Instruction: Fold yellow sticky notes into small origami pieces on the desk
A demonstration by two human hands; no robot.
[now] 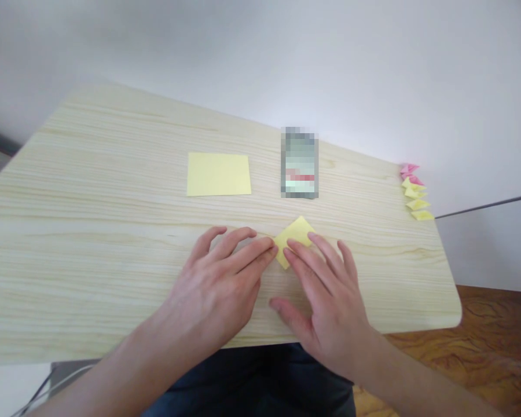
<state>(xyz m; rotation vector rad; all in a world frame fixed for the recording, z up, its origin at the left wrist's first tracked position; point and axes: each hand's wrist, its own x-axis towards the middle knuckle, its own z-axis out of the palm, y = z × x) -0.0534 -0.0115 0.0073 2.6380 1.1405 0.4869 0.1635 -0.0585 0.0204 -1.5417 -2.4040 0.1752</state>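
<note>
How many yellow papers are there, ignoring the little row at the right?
2: a flat rectangle left of the pixelated object, and a smaller piece touched by the left hand and right hand. Sheets beneath may be hidden.

There are one counter, two hands, one flat yellow sheet, one folded yellow paper, one blurred rectangular object, four small yellow folds, and pink folds too bunched to count.
</note>
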